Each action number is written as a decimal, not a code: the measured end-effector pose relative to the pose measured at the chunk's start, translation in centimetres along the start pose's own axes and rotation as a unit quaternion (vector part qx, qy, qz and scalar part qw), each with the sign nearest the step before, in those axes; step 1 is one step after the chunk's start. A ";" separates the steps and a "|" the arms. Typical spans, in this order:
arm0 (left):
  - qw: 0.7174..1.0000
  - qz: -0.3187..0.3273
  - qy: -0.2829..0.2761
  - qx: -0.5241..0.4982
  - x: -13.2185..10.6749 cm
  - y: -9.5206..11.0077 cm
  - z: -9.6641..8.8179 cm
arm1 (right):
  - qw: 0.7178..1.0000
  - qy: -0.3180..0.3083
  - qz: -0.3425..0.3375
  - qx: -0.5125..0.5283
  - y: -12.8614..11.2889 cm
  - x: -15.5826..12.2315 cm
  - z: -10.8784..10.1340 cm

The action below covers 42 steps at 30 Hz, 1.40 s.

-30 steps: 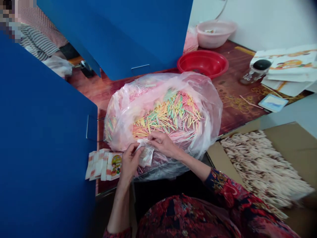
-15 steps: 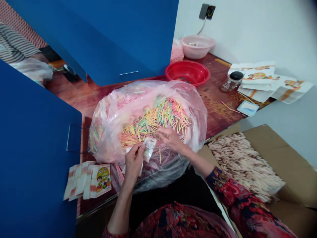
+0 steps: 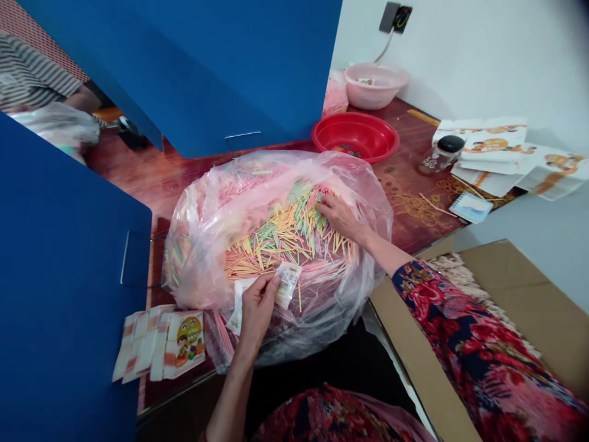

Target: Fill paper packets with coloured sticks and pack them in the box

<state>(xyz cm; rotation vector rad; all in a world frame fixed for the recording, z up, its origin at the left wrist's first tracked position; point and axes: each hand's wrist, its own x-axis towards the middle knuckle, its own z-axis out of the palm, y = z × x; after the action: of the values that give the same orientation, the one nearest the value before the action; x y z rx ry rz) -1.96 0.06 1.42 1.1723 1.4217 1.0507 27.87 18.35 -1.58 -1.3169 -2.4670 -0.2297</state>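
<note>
A large clear plastic bag (image 3: 276,307) with pink lining lies on the table, filled with thin pastel sticks (image 3: 285,236) in yellow, green and pink. My left hand (image 3: 257,310) pinches small printed paper packets, one (image 3: 288,285) above my fingers and another (image 3: 238,305) beside them, just over the bag's near edge. My right hand (image 3: 340,218) rests open on the far side of the sticks, fingertips among them. A pile of printed packets (image 3: 159,344) lies left of my left hand, next to the bag.
Blue panels (image 3: 69,276) stand at left. A red basin (image 3: 354,136), a pink basin (image 3: 375,86), a black-lidded jar (image 3: 442,153) and printed sheets (image 3: 481,138) sit beyond the bag. A cardboard box (image 3: 506,270) lies at right. A striped-sleeved person (image 3: 32,70) sits beyond the panels.
My right hand has left the packets and reached forward into the sticks, its sleeve now over the box. My left hand keeps its packets and has shifted slightly right.
</note>
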 end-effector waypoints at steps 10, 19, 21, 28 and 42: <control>1.000 -0.004 0.002 -0.010 -0.1 -0.5 -0.2 | 0.999 -0.048 -0.023 0.004 0.9 0.2 -1.0; 0.999 -0.003 0.022 -0.046 -0.4 -0.6 -0.3 | 0.985 0.084 0.084 0.124 -1.8 -0.7 -3.9; 0.998 0.005 0.025 -0.055 -0.3 -0.7 -0.2 | 0.958 0.139 0.162 0.190 -2.7 -0.8 -4.9; 0.986 0.154 -0.068 -0.017 1.2 1.1 1.6 | 0.806 0.054 0.331 0.488 -6.6 -1.6 -7.8; 0.980 0.153 -0.124 -0.006 2.4 -1.1 6.4 | 0.701 -0.121 0.310 0.630 -11.3 -2.8 -5.8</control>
<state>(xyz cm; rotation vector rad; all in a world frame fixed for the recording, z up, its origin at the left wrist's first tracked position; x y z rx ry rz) 4.04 2.45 -0.98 1.4910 1.0602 1.0743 21.19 8.12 3.00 -1.3035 -1.4007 1.5638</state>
